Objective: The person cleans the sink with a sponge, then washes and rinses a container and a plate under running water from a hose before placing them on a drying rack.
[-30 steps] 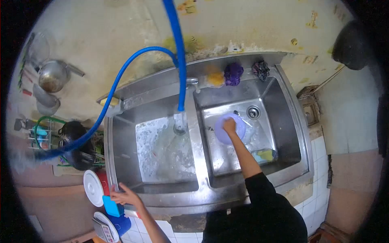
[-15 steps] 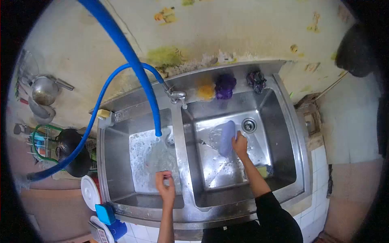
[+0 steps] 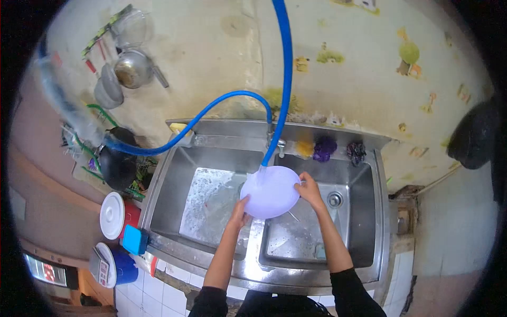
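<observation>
A round lavender plate point(image 3: 272, 194) is held over the divider between two steel sink basins. My left hand point(image 3: 240, 213) grips its lower left rim, and my right hand point(image 3: 309, 190) pinches the right rim. The blue hose point(image 3: 285, 79) hangs over the plate, and water runs from its end onto the upper left part. Sudsy water lies in the left basin point(image 3: 163, 203). Inside the right basin point(image 3: 362, 227) are a drain point(image 3: 335, 199), a thin metal utensil point(image 3: 293, 215) and a pale block point(image 3: 320, 250) like a sponge.
A faucet point(image 3: 281, 148) stands behind the divider. Yellow point(image 3: 304, 148), purple point(image 3: 325, 149) and dark point(image 3: 356, 152) bundles sit along the back ledge. A light blue container point(image 3: 135, 240) is at the left front corner. Pans point(image 3: 133, 70) hang on the wall.
The plate has moved left from the right basin to under the hose. My left hand has come up from the left basin and taken its rim. The camera view has shifted.
</observation>
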The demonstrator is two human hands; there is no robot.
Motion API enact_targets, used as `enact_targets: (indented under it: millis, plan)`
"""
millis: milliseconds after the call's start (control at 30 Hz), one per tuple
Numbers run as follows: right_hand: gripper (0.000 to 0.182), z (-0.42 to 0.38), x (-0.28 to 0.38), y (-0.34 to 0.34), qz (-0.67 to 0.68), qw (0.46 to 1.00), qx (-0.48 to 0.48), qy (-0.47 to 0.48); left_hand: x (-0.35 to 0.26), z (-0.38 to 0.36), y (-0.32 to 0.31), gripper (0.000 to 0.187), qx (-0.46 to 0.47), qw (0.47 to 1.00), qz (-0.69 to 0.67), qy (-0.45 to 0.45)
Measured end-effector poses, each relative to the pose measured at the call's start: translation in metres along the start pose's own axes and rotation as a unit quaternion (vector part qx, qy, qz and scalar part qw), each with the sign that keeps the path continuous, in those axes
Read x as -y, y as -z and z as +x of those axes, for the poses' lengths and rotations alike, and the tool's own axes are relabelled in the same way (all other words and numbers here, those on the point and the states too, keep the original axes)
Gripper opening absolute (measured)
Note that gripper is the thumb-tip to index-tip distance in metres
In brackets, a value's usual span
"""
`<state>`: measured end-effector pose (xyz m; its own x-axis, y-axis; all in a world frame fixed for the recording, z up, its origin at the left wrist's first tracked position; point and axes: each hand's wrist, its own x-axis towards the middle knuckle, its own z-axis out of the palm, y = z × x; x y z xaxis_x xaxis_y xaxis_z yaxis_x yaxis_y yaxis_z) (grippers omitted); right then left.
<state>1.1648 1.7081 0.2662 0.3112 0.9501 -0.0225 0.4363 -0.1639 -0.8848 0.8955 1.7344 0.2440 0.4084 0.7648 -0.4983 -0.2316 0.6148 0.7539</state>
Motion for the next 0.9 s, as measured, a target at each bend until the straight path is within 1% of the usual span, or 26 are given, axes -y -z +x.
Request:
enact_targets:
  millis: [33,67,133,167,200,233,333,367,433,467,500,533,567,600,633,733,767,800,833,867,900]
  plan:
    - [0.034,0.001,0.011,-0.011,-0.041,0.987,-0.1,0.122,-0.014,-0.014,-0.017,0.053,-0.099,0.994,0.037,-0.008]
    - [0.035,0.009,0.021,-0.018,-0.032,0.975,-0.13,0.175,-0.013,-0.003,-0.005,0.053,-0.094,0.994,0.05,-0.038]
    - [0.039,0.012,0.093,-0.016,-0.012,0.944,-0.184,0.274,0.001,0.025,0.028,0.053,-0.087,0.989,0.078,-0.092]
    - [0.039,0.019,0.112,-0.026,0.084,0.967,-0.096,0.219,-0.004,0.019,0.026,0.053,-0.096,0.988,0.079,-0.088]
    - [0.038,0.026,0.128,-0.035,0.178,0.971,-0.006,0.158,-0.015,0.01,0.019,0.053,-0.104,0.988,0.081,-0.083]
    - [0.039,0.029,0.14,-0.043,0.267,0.955,0.082,0.096,-0.026,0.004,0.012,0.054,-0.111,0.987,0.084,-0.08]
    - [0.027,0.041,0.15,-0.076,0.282,0.937,0.197,0.065,-0.057,-0.012,-0.001,0.054,-0.127,0.98,0.085,-0.124]
    - [0.025,0.046,0.15,-0.082,0.304,0.929,0.2,0.064,-0.066,-0.012,0.002,0.054,-0.131,0.973,0.134,-0.137]
    - [0.025,0.05,0.158,-0.092,0.29,0.936,0.19,0.055,-0.083,-0.012,0.013,0.053,-0.14,0.95,0.23,-0.157]
    - [0.024,0.051,0.164,-0.097,0.284,0.94,0.183,0.051,-0.093,-0.014,0.018,0.052,-0.14,0.943,0.255,-0.161]
    - [0.027,0.045,0.175,-0.097,0.342,0.912,0.22,0.045,-0.103,-0.017,0.022,0.051,-0.139,0.936,0.279,-0.165]
    - [0.028,0.058,0.169,-0.105,0.297,0.937,0.173,0.057,-0.116,-0.026,0.019,0.05,-0.137,0.928,0.303,-0.169]
    - [0.029,0.075,0.163,-0.113,0.25,0.958,0.125,0.067,-0.125,-0.036,0.016,0.049,-0.167,0.93,0.299,-0.136]
    - [0.03,0.081,0.17,-0.111,0.202,0.973,0.076,0.077,-0.13,-0.038,0.022,0.048,-0.164,0.93,0.293,-0.147]
    - [0.03,0.083,0.175,-0.105,0.141,0.988,0.055,0.011,-0.136,-0.041,0.03,0.047,-0.161,0.931,0.288,-0.159]
    - [0.029,0.085,0.189,-0.124,0.286,0.949,0.132,0.009,-0.152,-0.038,0.057,0.044,-0.147,0.937,0.254,-0.187]
    - [0.029,0.081,0.195,-0.132,0.321,0.928,0.187,0.018,-0.155,-0.038,0.067,0.043,-0.14,0.939,0.252,-0.188]
    - [0.029,0.077,0.202,-0.135,0.315,0.929,0.192,0.017,-0.158,-0.041,0.068,0.042,-0.132,0.941,0.249,-0.19]
    - [0.029,0.074,0.208,-0.137,0.31,0.93,0.197,0.014,-0.158,-0.045,0.068,0.04,-0.174,0.931,0.26,-0.187]
    - [0.029,0.07,0.213,-0.14,0.305,0.931,0.202,0.011,-0.156,-0.047,0.069,0.037,-0.173,0.922,0.278,-0.208]
    - [0.029,0.069,0.216,-0.146,0.253,0.957,0.144,0.01,-0.155,-0.047,0.071,0.033,-0.171,0.911,0.297,-0.229]
